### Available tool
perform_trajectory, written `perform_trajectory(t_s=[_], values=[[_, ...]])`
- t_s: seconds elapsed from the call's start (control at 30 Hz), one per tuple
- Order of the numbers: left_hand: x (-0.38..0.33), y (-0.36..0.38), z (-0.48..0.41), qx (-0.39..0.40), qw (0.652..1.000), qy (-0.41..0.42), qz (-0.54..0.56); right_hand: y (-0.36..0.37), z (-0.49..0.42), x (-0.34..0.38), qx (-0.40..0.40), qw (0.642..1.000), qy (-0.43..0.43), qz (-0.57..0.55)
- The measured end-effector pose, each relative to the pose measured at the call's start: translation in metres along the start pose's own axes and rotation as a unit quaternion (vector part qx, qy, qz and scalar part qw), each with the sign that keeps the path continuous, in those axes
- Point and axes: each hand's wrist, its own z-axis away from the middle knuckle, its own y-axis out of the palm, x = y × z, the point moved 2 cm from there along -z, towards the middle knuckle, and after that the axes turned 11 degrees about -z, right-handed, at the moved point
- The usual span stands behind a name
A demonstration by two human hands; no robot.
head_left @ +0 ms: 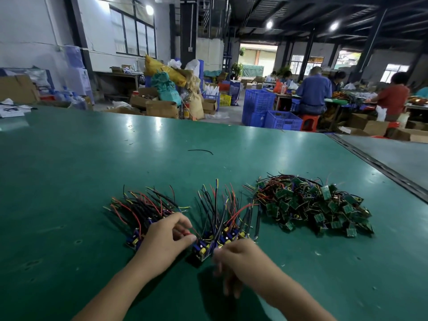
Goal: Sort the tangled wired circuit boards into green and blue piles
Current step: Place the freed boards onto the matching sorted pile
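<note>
A heap of green circuit boards point(312, 205) with tangled wires lies on the green table point(69, 181) at the right. Two bunches of blue boards lie in front of me: a left bunch point(139, 209) with wires fanned away from me, and a middle bunch point(222, 218). My left hand point(164, 242) rests over the left bunch, its thumb and fingers pinching red wires at the edge of the middle bunch. My right hand point(240, 262) is blurred, just below the middle bunch's boards, fingers curled down; I cannot tell whether it holds anything.
A loose black wire point(200, 151) lies farther out on the table. A metal seam point(379, 167) runs along the table's right side. Beyond the far edge are blue crates point(268, 110), cardboard boxes and several seated people at other benches.
</note>
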Motion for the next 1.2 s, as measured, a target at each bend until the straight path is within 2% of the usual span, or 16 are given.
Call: perform_trajectory(t_s=[0.07, 0.13, 0.23, 0.33, 0.4, 0.57, 0.7, 0.77, 0.83, 0.97, 1.07, 1.2], values=[[0.000, -0.001, -0.001, -0.029, 0.998, -0.012, 0.047, 0.010, 0.003, 0.000, 0.067, 0.993, 0.080, -0.057], [-0.004, -0.004, 0.000, -0.049, 0.992, -0.006, 0.114, 0.017, 0.004, -0.001, 0.067, 0.985, 0.102, -0.121], [-0.015, -0.010, 0.005, -0.062, 0.975, 0.047, 0.207, 0.026, -0.001, 0.001, 0.039, 0.960, 0.098, -0.261], [-0.024, -0.014, 0.008, -0.074, 0.962, 0.090, 0.245, 0.027, -0.004, 0.000, -0.001, 0.928, 0.056, -0.368], [-0.027, -0.015, 0.010, -0.073, 0.958, 0.106, 0.255, 0.025, -0.006, -0.003, -0.035, 0.916, 0.022, -0.399], [-0.031, -0.016, 0.014, -0.104, 0.967, 0.111, 0.203, 0.017, -0.010, -0.005, -0.090, 0.887, -0.068, -0.447], [-0.032, -0.014, 0.016, -0.213, 0.966, 0.141, 0.032, 0.013, -0.017, -0.009, -0.145, 0.893, -0.153, -0.397], [-0.036, -0.013, 0.017, -0.238, 0.962, 0.137, -0.004, 0.009, -0.017, -0.011, -0.186, 0.911, -0.189, -0.316], [-0.041, -0.008, 0.018, -0.224, 0.963, 0.145, -0.021, 0.007, -0.016, -0.012, -0.230, 0.924, -0.222, -0.212], [-0.046, 0.001, 0.021, -0.121, 0.978, 0.171, -0.003, 0.009, -0.012, -0.012, -0.280, 0.918, -0.279, -0.024], [-0.044, 0.009, 0.021, -0.077, 0.978, 0.195, -0.006, 0.011, -0.011, -0.012, -0.285, 0.914, -0.287, 0.005], [-0.044, 0.010, 0.019, -0.103, 0.974, 0.200, -0.037, 0.011, -0.012, -0.012, -0.266, 0.922, -0.281, 0.035]])
